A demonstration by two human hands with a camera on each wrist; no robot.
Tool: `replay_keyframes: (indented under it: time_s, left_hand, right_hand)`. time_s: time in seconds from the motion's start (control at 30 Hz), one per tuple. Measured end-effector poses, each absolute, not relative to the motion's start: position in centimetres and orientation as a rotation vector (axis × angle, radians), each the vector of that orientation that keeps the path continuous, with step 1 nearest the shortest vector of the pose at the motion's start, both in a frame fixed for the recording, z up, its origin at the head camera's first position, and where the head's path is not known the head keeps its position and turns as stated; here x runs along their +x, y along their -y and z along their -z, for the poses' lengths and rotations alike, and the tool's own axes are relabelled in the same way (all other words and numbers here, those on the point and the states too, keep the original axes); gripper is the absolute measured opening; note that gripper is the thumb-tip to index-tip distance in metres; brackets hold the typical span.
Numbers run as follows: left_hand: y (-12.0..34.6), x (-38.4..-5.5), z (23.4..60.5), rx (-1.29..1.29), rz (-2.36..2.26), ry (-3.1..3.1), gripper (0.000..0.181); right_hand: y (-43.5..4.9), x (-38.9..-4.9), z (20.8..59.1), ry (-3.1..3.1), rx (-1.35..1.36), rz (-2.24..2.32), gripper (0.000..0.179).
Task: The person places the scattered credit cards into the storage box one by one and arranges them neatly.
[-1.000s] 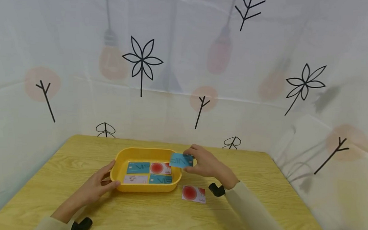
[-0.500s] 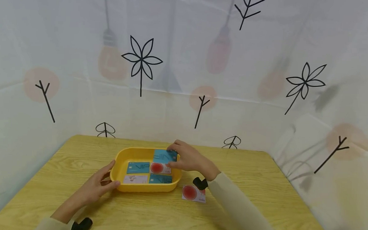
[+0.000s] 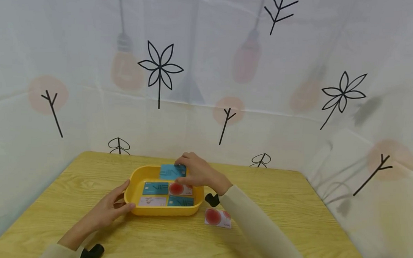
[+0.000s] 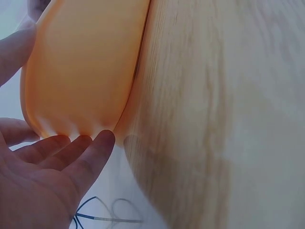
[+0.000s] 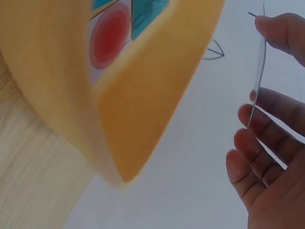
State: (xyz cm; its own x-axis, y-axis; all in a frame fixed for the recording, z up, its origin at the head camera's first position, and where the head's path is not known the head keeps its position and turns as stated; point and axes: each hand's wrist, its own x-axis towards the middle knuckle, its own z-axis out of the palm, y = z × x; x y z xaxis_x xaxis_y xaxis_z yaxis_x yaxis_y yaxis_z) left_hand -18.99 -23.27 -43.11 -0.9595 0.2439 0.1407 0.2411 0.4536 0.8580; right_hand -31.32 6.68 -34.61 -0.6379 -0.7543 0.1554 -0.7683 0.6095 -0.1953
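Note:
My right hand [image 3: 203, 172] pinches a blue VIP card [image 3: 171, 172] by its edges above the back part of a yellow plastic tray [image 3: 162, 211]. In the right wrist view that card [image 5: 260, 71] appears nearly edge-on between thumb and fingertips. My left hand [image 3: 108, 205] holds the tray's left end, thumb at the front and fingers round the end wall [image 4: 86, 95]. On the tray's floor lie two teal VIP cards [image 3: 155, 188] [image 3: 181, 201], a card with a red circle [image 3: 177, 188] and a pale card [image 3: 152, 201].
Another card with a red circle [image 3: 218, 218] lies on the wood-grain table [image 3: 175, 241], right of the tray and near my right sleeve [image 3: 257, 225]. A white patterned curtain [image 3: 199, 125] hangs behind the table. Both wrists carry black mounts [image 3: 212, 200].
My right hand has carried the blue VIP card leftward from the tray's right rim to above its back middle. My left hand and the tray have stayed put.

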Motion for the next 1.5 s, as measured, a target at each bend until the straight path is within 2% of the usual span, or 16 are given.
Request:
replay_keyframes:
  time_s: [1.0, 1.5]
  left_hand:
    - [23.4, -19.1, 43.3, 0.444, -1.593, -2.659, 0.085]
    - [23.4, -19.1, 43.3, 0.45, -1.576, -2.672, 0.083]
  right_hand:
    - [-1.9, -32.9, 35.5, 2.887, 1.387, -0.317, 0.056]
    - [0.1, -33.2, 37.9, 2.881, 1.44, 0.007, 0.059]
